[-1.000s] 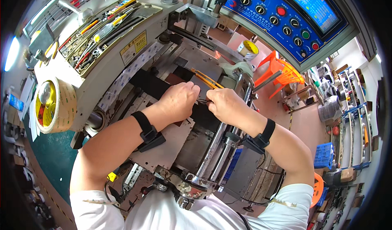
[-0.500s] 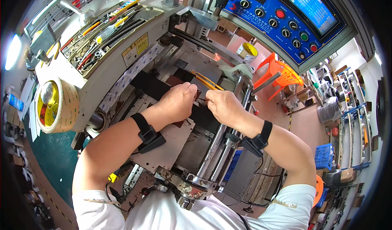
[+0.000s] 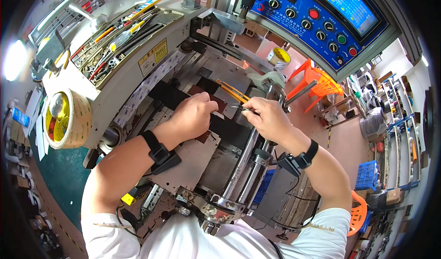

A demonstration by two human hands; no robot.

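My left hand [image 3: 193, 114] is closed in a pinch above the machine bed; whatever its fingertips hold is hidden or too small to name. To its right, my right hand [image 3: 267, 116] grips dark, thin-tipped tweezers [image 3: 239, 107], their points toward my left hand with a small gap between. A reddish-brown plate [image 3: 218, 105] lies under and beyond the fingertips. A slim yellow-orange tool [image 3: 233, 91] rests just beyond my right hand. Below my left hand is a flat metal plate [image 3: 190, 162].
A tray of hand tools [image 3: 121, 40] sits on the machine housing at left, near a large tape roll [image 3: 68, 119]. The blue control panel [image 3: 317, 22] overhangs at upper right. Chrome rods [image 3: 243, 167] run along the bed's right side. An orange chair [image 3: 317, 84] stands beyond.
My hands have moved apart, the right one shifting right and the left one slightly left. The tweezers' tips now show between them.
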